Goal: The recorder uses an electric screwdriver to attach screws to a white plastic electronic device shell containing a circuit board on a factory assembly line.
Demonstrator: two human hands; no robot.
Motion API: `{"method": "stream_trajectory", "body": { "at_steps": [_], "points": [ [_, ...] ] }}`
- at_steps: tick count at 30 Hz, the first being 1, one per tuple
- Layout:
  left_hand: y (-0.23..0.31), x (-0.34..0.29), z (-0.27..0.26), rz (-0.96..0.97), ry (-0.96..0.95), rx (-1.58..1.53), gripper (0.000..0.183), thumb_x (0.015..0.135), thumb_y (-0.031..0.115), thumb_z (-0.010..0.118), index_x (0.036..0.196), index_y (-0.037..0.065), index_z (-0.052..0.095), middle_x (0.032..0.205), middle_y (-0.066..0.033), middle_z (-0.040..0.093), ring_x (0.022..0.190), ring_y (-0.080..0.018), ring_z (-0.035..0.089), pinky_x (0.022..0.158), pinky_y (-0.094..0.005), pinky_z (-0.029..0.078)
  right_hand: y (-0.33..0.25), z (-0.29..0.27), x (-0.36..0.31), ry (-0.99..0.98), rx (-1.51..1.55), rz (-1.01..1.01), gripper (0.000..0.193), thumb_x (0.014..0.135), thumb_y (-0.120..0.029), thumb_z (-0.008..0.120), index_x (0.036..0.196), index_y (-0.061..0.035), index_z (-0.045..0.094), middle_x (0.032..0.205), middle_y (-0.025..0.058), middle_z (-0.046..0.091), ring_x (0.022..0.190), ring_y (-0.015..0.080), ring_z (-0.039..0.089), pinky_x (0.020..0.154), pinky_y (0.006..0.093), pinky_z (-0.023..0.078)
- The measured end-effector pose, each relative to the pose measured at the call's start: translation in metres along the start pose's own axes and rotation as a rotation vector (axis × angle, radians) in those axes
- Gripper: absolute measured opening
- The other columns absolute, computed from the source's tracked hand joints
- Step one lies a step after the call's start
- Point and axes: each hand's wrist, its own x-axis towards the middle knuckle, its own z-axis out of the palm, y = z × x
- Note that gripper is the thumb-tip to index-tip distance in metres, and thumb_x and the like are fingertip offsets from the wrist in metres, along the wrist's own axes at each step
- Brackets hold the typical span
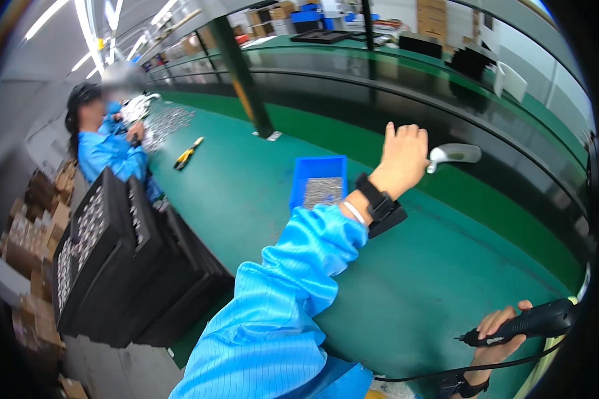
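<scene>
At four o'clock on the green bench [246, 193], a black electric screwdriver [522, 324] lies clenched in the right hand [496, 339]; rigid and probably fairly light, it is best gripped mid-barrel. The left hand [400, 159], at one o'clock, closes on a pale handle [454, 154]. A blue parts bin [319, 181] sits at twelve o'clock, black trays [123, 259] at nine.

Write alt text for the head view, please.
A left hand holds a grey part above a green bench, while the right hand grips a black tool. A blue bin sits behind.
</scene>
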Motion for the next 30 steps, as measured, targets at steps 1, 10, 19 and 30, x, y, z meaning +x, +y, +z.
{"method": "stream_trajectory", "body": {
  "at_steps": [1,10,19,30],
  "points": [
    [-0.013,-0.01,-0.021,-0.039,-0.038,0.101,0.025,0.067,0.013,0.064,0.085,0.0,0.053,0.091,-0.0154,0.053,0.096,-0.0287,0.051,0.087,-0.0447,0.038,-0.001,-0.001,-0.001,-0.011,0.002,-0.001,0.061,0.079,-0.054,0.048,0.11,-0.0041,0.031,0.051,-0.0003,0.039,0.037,0.0089,0.039,0.036,0.0194,0.033],
    [-0.093,-0.102,-0.042,-0.44,-0.565,0.05,0.029,0.065,0.024,0.069,0.08,0.0,0.062,0.086,-0.019,0.06,0.083,-0.0322,0.058,0.072,-0.037,0.048,-0.005,0.007,0.001,-0.265,0.078,-0.005,0.056,0.083,-0.049,0.045,0.113,-0.0036,0.031,0.054,0.001,0.038,0.039,0.0091,0.039,0.038,0.0191,0.033],
    [-0.08,-0.119,-0.009,-0.418,-0.283,0.139,0.013,0.07,0.01,0.055,0.074,0.009,0.067,0.078,-0.011,0.064,0.076,-0.0236,0.063,0.064,-0.0324,0.05,0.001,-0.022,0.009,-0.335,0.086,0.021,0.048,0.088,-0.043,0.038,0.115,-0.0033,0.03,0.055,0.0015,0.038,0.04,0.0088,0.039,0.039,0.0189,0.032],
    [-0.079,-0.129,-0.011,-0.384,-0.084,0.007,0.009,0.066,0.004,0.055,0.066,0.003,0.064,0.07,-0.0164,0.062,0.069,-0.0293,0.062,0.062,-0.0365,0.05,0.007,-0.015,0.01,-0.343,0.102,-0.001,0.048,0.088,-0.044,0.038,0.113,-0.0031,0.03,0.055,0.0014,0.038,0.039,0.009,0.038,0.038,0.0185,0.033]
  ]
}}
